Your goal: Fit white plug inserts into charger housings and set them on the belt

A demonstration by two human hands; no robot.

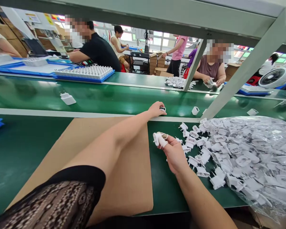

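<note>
One white plug piece (155, 140) pinched in right hand (176, 156) over green bench (165, 194) | left hand (156, 109) curled around white housing (163, 109) at belt (109, 95) | the two apart | heap of loose pieces (243, 152) left, apparently much undone

The counter (9, 165) up front is dark green and kinda shiny, and right behind it there's a long glossy green strip (124, 95) running side to side, edged with a pale rail (38, 112). Across from me there's another green surface (135, 78). A chunky grey beam (133, 16) cuts across the top of everything, with a slanted post (243, 70) coming down on the right. The back is mostly big windows (157, 41), super bright, and the green strip throws back whitish glare. Brown cartons (153, 65) are stacked mid-room, plus a round white fan (275, 78) over at the right.
</note>
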